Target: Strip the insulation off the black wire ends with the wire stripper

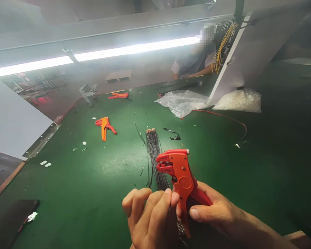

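Observation:
Wrapped round the handles of a red and orange wire stripper (183, 173) is my right hand (215, 211). The tool's jaws point left and stand slightly apart, with no wire visible between them. My left hand (151, 216) is closed in a pinch just left of the handles. Whatever its fingertips hold, if anything, is hidden. Behind both hands lies a bundle of thin black wires (154, 155) with copper-coloured far ends. A few loose wires stick out along its left side. A watch or bracelet-like metal band (180, 230) shows below the handles.
Two more wire strippers (105, 128) (119, 95) lie on the green table (80, 180). Clear plastic bags (184, 101), black scraps (174, 134) and a dark phone-like object (12, 221) are around. Across the table sits a person (191, 64) beneath a tube light (137, 49).

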### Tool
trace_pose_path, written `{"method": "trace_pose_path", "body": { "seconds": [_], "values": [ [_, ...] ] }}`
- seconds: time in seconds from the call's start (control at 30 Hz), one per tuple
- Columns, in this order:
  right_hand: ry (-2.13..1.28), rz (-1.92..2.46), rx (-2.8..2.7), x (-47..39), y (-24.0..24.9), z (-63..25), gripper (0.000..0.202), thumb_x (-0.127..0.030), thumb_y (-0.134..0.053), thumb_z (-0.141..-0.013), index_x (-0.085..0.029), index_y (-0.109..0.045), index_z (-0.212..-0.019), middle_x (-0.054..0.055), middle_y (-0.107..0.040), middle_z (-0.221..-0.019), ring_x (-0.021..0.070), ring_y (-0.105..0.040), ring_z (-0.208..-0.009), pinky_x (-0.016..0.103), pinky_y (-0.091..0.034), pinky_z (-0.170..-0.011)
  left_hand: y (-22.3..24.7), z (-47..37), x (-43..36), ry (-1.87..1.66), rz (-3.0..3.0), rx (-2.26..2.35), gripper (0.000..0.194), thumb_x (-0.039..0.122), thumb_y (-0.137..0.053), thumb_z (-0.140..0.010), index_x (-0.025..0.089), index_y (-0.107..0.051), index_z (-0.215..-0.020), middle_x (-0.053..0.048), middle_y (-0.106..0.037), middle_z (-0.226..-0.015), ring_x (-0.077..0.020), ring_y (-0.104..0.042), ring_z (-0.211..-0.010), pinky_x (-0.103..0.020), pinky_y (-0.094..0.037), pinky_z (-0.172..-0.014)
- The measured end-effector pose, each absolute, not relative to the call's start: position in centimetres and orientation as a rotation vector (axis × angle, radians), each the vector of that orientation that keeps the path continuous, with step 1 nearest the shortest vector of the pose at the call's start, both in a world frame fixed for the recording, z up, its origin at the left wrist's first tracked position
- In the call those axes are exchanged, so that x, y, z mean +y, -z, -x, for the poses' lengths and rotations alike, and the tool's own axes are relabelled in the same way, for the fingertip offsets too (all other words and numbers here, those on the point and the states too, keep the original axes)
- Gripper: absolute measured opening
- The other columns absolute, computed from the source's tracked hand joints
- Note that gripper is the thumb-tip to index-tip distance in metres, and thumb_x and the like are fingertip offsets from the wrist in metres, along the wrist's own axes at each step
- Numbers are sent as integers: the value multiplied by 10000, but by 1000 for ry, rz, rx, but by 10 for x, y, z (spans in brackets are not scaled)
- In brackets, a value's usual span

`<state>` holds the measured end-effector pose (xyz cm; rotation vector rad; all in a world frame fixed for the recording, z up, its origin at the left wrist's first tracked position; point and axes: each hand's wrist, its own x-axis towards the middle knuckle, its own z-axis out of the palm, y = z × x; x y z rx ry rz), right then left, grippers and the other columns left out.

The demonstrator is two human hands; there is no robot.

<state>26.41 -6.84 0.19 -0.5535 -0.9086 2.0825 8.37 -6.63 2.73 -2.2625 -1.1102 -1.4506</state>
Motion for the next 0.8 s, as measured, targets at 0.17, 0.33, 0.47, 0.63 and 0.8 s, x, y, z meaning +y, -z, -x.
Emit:
{"method": "trace_pose_path", "body": {
  "seconds": [0.17,0.33,0.47,0.63,0.8],
  "values": [
    [-2082,542,-940,-67,-5,-263,266,-323,-765,-821,-143,-641,-973,37,-619,-856,130,-577,-710,255,-481,-654,-26,-94,-67,1469,2178,-1109,89,92,-651,-826,156,-641,-888,22,-712,-605,-141,-568,-587,-335,-370,-706],
    [-2126,579,-968,-66,-7,-262,303,-358,-761,-835,-166,-624,-1025,4,-581,-791,110,-519,-648,244,-448,-634,-22,-103,-65,1532,2083,-1095,74,112,-613,-861,174,-644,-836,44,-655,-529,-121,-541,-520,-336,-361,-707],
    [-2120,602,-907,-68,-4,-263,262,-314,-752,-856,-163,-625,-1028,1,-574,-808,105,-509,-685,227,-425,-653,-22,-105,-68,1561,2067,-1132,83,127,-600,-872,190,-639,-833,48,-649,-529,-124,-538,-507,-343,-357,-717],
    [-2104,551,-944,-68,-6,-262,250,-341,-733,-880,-133,-649,-991,4,-555,-790,95,-491,-683,211,-400,-654,-23,-110,-72,1568,2064,-1190,64,212,-619,-900,214,-630,-838,55,-626,-520,-133,-539,-497,-347,-371,-731],
    [-2095,516,-942,-69,-5,-263,280,-376,-722,-889,-121,-648,-977,-3,-530,-747,87,-479,-652,198,-385,-619,-22,-113,-74,1617,2024,-1220,68,190,-640,-877,186,-624,-810,55,-582,-488,-131,-513,-504,-349,-368,-743]
  ]
}}
